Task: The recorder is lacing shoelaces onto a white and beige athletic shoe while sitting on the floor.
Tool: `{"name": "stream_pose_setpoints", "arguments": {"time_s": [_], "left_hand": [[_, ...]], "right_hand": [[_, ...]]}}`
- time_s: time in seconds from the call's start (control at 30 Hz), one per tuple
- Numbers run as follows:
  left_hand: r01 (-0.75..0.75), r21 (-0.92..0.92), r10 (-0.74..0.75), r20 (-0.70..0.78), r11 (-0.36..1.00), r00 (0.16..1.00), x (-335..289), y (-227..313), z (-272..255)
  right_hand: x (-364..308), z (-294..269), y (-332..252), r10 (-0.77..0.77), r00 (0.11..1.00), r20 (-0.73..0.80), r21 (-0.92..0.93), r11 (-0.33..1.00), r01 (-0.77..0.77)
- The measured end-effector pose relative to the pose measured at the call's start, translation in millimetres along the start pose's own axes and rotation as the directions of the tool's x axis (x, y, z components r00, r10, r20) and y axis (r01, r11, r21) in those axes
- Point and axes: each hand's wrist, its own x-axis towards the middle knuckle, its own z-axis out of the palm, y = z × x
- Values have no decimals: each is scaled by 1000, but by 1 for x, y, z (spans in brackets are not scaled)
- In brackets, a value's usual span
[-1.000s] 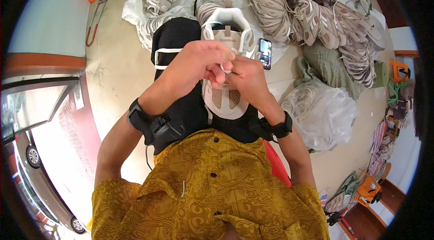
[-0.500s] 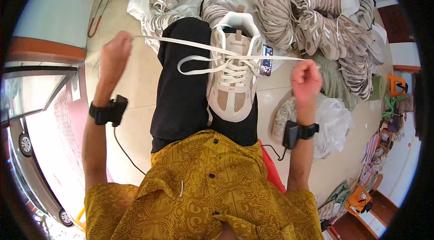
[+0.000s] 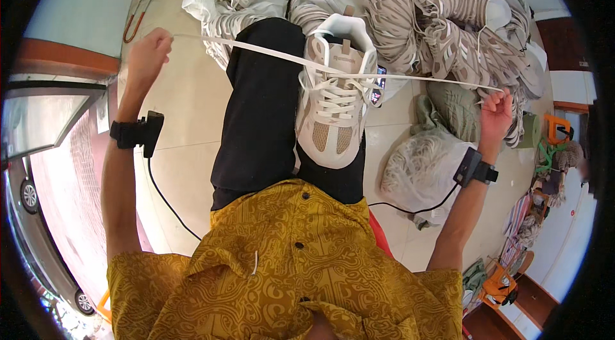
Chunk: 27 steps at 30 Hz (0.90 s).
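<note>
A beige and white sneaker (image 3: 332, 109) rests on my right thigh, its toe pointing at me. From its upper eyelets the two ends of a cream shoelace (image 3: 264, 50) run outward, one to each side, both pulled taut. Out at the left, my left hand (image 3: 147, 57) is closed on one lace end. My right hand (image 3: 497, 113), far out to the right, pinches the other end. The lower rows of lacing lie crossed over the tongue. Behind the shoe's right side, a lit phone (image 3: 379, 86) is partly hidden.
Stacks of beige shoe uppers (image 3: 461, 39) cover the floor ahead and to the right. A clear plastic bag (image 3: 423, 170) of pale, stringy material lies right of my legs. Long-handled cutters (image 3: 142, 10) lie at the far left, and an orange stool (image 3: 503, 283) stands at right.
Both hands have moved apart, the right one much farther out to the right. The loose loop left of the shoe is gone, and the lace is drawn straight.
</note>
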Motion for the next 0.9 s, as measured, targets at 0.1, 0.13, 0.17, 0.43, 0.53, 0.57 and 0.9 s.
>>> {"name": "stream_pose_setpoints", "arguments": {"time_s": [0.1, 0.13, 0.17, 0.43, 0.53, 0.57, 0.9], "left_hand": [[-201, 303, 243, -108, 931, 964, -7, 20, 21], [-203, 299, 243, -104, 932, 964, -14, 41, 29], [-366, 337, 447, -203, 867, 871, -23, 66, 31], [-758, 13, 758, 8, 652, 652, -92, 171, 107], [-745, 60, 743, 51, 664, 667, -88, 171, 121], [-763, 107, 761, 64, 638, 646, -86, 168, 125], [-696, -118, 706, 104, 709, 701, -72, 164, 121]], "right_hand": [[8, -22, -25, 10, 1000, -8, -96, 995, -11], [8, -26, -30, 20, 1000, -22, -152, 988, -23], [9, -27, -31, -2, 997, -75, -187, 982, -12], [18, -14, -27, 54, 994, -100, -362, 928, -87], [20, -6, -25, 42, 993, -110, -389, 918, -82], [21, -4, -23, 29, 989, -142, -407, 909, -86], [26, -25, -37, -19, 988, -152, -431, 901, -49]]}}
